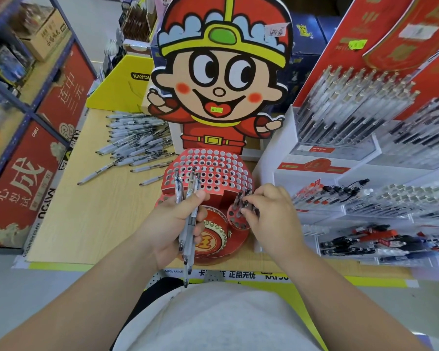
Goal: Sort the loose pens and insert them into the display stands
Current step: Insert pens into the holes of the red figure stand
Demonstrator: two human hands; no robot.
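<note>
A red cardboard display stand point(213, 168) with many round holes stands below a cartoon-figure cutout. My left hand point(170, 224) grips a bundle of three clear pens point(190, 219), their clicker ends pointing up over the stand. My right hand point(266, 214) pinches a pen point(243, 198) at the small red holed cup point(235, 219) on the stand's right front, where a few pens stand upright. A pile of loose clear pens point(134, 143) lies on the wooden table at the left.
Acrylic racks of pens point(365, 173) fill the right side. A yellow box point(119, 84) stands behind the pile. Red boxes sit on a blue shelf point(31, 148) at the left. The wooden table point(91, 214) has bare room left of the stand.
</note>
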